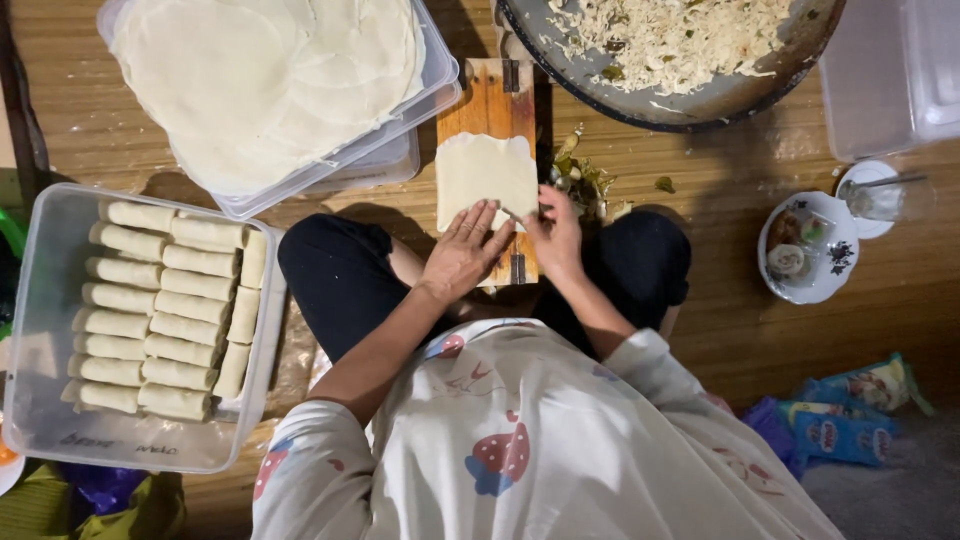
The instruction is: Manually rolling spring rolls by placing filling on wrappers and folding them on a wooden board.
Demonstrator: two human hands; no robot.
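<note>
1. I am looking down at a home floor serving as a kitchen: a woven mat [120,120] is lying underfoot.
2. Food tubs are sitting around: stacked wrappers [270,80], finished rolls [165,310], a pan of shredded filling [670,45].
3. Snack packets [850,420] are lying nearby.

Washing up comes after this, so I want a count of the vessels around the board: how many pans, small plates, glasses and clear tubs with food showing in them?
pan: 1
small plate: 1
glass: 1
clear tubs with food: 2, the tub of rolls and the tub of wrappers
Total: 5
</note>
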